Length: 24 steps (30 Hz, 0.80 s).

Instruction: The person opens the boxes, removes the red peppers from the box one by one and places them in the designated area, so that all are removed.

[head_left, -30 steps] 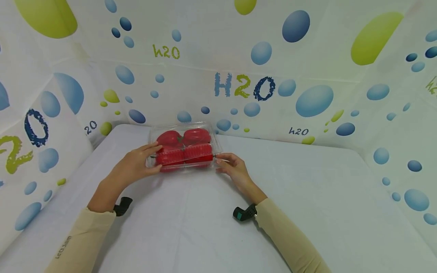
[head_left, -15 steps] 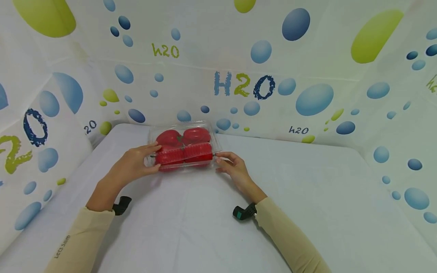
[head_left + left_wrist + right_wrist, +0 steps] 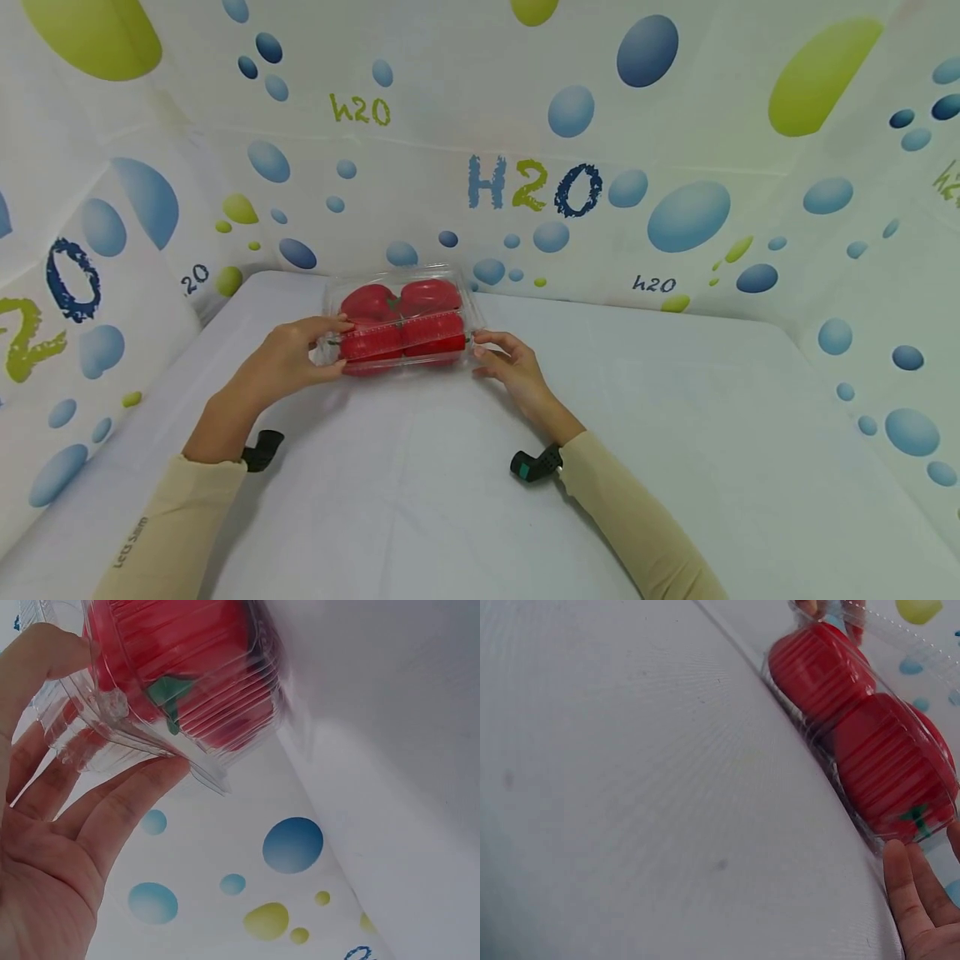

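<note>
A clear plastic clamshell box [image 3: 401, 362] stands towards the back left of the white table, with several red bell peppers [image 3: 431, 295] inside. Green stems show through its walls. My left hand [image 3: 288, 354] grips the box's left end, fingers above and thumb low at the front. In the left wrist view, fingertips press on the flared plastic rim [image 3: 210, 774]. My right hand [image 3: 517, 375] is at the opposite end, its fingertips touching the side; the right wrist view has two fairly straight fingers [image 3: 904, 889] by the lower corner. I cannot tell whether the lid is fully fastened.
White cloth covers the table [image 3: 465, 500]. Right behind the box rises a backdrop [image 3: 420, 192] printed with blue and green drops and H2O lettering; it also runs along both sides. Black wrist cameras [image 3: 536, 465] hang below the sleeves.
The left hand has shifted slightly left along the box's end. Box and right hand look nearly the same, and the whole view has drifted a little.
</note>
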Motion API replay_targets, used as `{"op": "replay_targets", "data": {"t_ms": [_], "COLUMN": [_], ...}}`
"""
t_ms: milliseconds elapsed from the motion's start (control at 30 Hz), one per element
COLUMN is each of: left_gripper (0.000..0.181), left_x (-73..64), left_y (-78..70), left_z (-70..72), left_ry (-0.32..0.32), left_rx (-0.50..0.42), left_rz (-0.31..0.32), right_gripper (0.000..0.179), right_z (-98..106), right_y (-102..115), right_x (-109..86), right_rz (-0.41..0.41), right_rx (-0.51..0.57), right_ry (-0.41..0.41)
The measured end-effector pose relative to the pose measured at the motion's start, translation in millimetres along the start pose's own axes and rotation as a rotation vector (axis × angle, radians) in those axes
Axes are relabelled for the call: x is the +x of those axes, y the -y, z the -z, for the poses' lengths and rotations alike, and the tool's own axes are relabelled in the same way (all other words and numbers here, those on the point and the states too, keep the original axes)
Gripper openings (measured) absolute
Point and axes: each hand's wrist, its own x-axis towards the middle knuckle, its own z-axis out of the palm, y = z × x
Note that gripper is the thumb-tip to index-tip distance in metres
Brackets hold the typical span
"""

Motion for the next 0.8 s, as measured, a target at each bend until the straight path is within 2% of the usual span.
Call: {"op": "replay_targets", "data": {"t_ms": [167,400,467,633,800], "left_gripper": [0.048,0.04,0.039,0.04,0.039], "left_x": [-1.2,-0.1,0.1,0.2,-0.2], "left_y": [0.1,-2.2,-2.8,-4.1,-4.1], "left_z": [0.3,-2.4,-2.5,-2.0,-2.1], "left_ry": [-0.02,-0.09,-0.092,-0.06,-0.054], "left_rx": [-0.033,0.035,0.046,0.032,0.033], "left_rz": [-0.016,-0.108,-0.11,-0.07,-0.067], "right_gripper": [0.029,0.028,0.028,0.026,0.025], "right_z": [-0.9,0.6,1.0,1.0,0.8], "right_y": [0.9,1.4,1.4,1.6,0.5], "right_x": [-0.3,-0.7,-0.7,-1.2,-0.8], "right_rz": [0.0,0.006,0.006,-0.001,0.001], "right_rx": [-0.003,0.006,0.0,-0.004,-0.009], "right_ry": [0.004,0.008,0.01,0.005,0.003]}}
